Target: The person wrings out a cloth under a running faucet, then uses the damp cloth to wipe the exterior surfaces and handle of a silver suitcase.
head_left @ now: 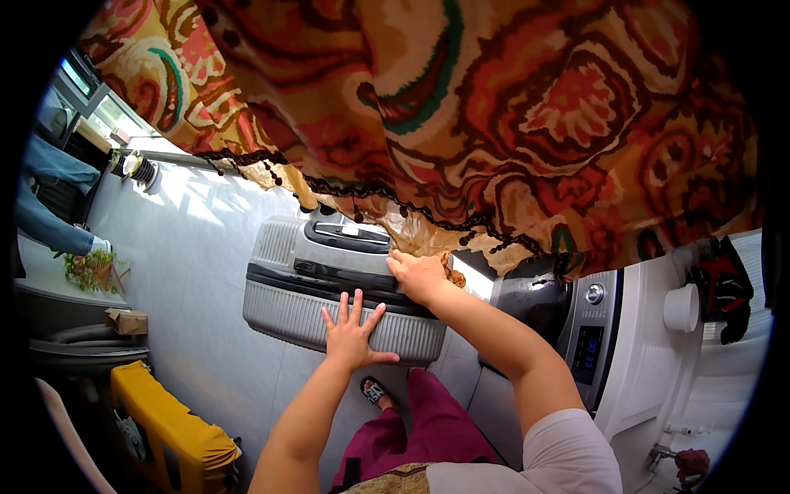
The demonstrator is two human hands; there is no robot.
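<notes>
Our left hand [352, 339] splays on grey ribbed hard-shell suitcase [284, 300]; right hand [418, 278] touches it, grasp unclear. Probably rigid; grip black bar handle [341, 272].

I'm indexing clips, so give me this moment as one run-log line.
left hand: spread against grey suitcase | right hand: at suitcase's right end, near patterned cloth | suitcase: ribbed, black handle showing

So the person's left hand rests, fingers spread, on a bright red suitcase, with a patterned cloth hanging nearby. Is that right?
Not quite: the suitcase is grey, not bright red, as the head view shows. The left hand does rest on it, fingers spread, with the patterned cloth hanging nearby.
</notes>
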